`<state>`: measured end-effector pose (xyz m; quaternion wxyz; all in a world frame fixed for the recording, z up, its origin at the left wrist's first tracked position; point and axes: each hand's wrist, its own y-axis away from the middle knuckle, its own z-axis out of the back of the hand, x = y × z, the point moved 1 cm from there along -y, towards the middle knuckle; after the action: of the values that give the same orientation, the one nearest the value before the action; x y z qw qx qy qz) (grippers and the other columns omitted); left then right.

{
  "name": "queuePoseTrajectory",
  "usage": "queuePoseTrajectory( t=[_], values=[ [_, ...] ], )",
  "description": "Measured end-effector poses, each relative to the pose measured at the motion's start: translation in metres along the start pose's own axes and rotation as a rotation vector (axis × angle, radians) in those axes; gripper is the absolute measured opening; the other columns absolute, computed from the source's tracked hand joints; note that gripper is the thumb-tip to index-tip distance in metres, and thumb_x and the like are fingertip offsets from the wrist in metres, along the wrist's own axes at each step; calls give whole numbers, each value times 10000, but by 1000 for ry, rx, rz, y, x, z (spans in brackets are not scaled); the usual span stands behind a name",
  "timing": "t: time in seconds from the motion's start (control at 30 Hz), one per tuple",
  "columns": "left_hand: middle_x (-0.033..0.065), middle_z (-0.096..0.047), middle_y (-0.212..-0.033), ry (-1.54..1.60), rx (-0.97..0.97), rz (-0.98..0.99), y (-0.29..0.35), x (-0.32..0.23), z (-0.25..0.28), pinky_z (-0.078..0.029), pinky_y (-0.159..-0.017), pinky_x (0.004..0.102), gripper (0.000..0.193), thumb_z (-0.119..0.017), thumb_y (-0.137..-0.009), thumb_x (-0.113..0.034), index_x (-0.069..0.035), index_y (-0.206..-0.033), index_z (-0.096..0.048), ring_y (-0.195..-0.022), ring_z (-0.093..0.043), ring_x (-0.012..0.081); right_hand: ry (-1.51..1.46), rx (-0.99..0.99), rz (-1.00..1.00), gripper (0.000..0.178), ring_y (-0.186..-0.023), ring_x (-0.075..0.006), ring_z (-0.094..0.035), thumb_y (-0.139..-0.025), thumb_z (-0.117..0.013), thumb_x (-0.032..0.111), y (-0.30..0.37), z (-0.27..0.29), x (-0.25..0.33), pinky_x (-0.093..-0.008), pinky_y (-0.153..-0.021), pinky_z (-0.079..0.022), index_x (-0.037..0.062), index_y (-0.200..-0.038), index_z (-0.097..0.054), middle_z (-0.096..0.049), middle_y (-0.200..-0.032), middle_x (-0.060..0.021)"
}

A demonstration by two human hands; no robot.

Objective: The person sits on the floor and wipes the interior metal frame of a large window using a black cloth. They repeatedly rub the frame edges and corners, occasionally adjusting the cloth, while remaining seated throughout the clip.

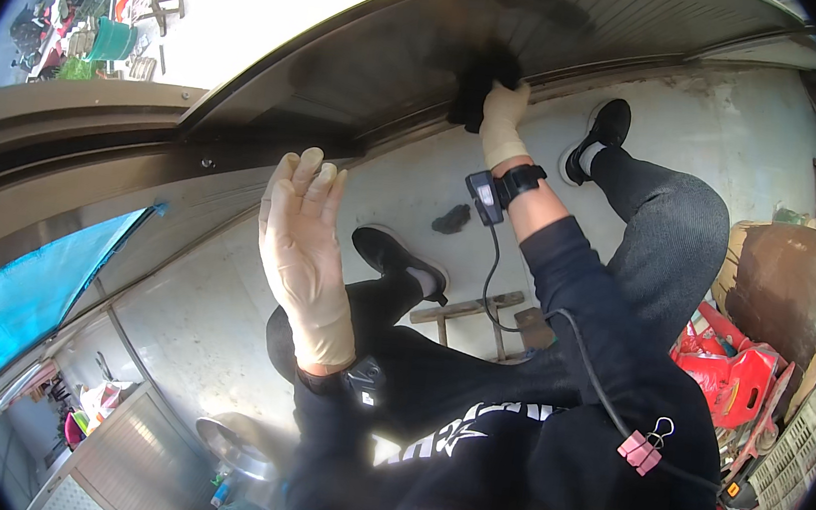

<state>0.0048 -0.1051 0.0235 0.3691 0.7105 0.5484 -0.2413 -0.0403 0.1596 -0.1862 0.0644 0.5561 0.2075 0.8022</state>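
My left hand (300,248), in a cream-coloured glove, is raised with its fingers stretched out and nothing in it. It hovers beside the lower edge of a dark, shiny metal panel (349,62). My right hand (506,120), gloved the same way, reaches further out and is closed on a black cloth (482,87). The cloth lies against the lower part of the panel, near its bottom rail, and its reflection makes its upper outline hard to tell. Part of my right hand's fingers is hidden behind the cloth and the hand itself.
A dark scrap (450,219) lies on the pale floor between my shoes. Under my legs is a wooden stool (467,307). Red bags (731,378) and a brown curved board (789,283) stand at right. A cable runs along my right arm. Blue sheeting (32,288) hangs at left.
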Motion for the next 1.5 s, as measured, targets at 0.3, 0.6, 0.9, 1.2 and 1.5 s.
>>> queuePoseTrajectory(
  t=[0.3,0.6,0.9,1.2,1.5],
  values=[
    [223,-548,-1360,-171,58,-14,-3,11,-7,-392,-1149,474,476,-518,-1074,-252,89,-1401,-462,-1227,-561,290,-248,238,-333,372,-968,-282,-670,-890,-694,108,4,13,9,-375,-853,-514,-62,-1211,-615,-694,-1120,-171],
    [236,-561,-1338,-158,64,-7,2,13,-11,-398,-1144,473,464,-547,-1058,-229,93,-1384,-479,-1207,-570,308,-338,-20,796,423,-1042,-285,-622,-821,-754,14,76,26,85,-357,-970,-470,-40,-1194,-562,-651,-1121,-180],
    [265,-514,-1380,-273,77,25,-3,26,-12,-408,-1139,475,492,-509,-1078,-258,109,-1401,-453,-1249,-546,326,-267,194,-598,423,-1120,-261,-646,-887,-675,69,-57,16,-9,-342,-974,-503,66,-1307,-627,-678,-1233,-138],
    [217,-611,-1300,-188,77,139,7,28,-27,-410,-1128,466,430,-531,-1068,-257,59,-1359,-518,-1189,-604,293,-544,-34,875,606,-1157,-290,-591,-898,-680,-10,-11,56,106,-346,-1033,-443,-36,-1455,-444,-597,-1255,-182],
    [225,-621,-1288,-282,26,175,-2,42,-27,-422,-1116,469,415,-515,-1074,-254,59,-1346,-529,-1164,-617,293,-37,88,-34,347,-1080,-300,-632,-1025,-486,218,-79,-1,-45,-376,-988,-479,31,-1295,-598,-649,-1239,-142]
  ],
)
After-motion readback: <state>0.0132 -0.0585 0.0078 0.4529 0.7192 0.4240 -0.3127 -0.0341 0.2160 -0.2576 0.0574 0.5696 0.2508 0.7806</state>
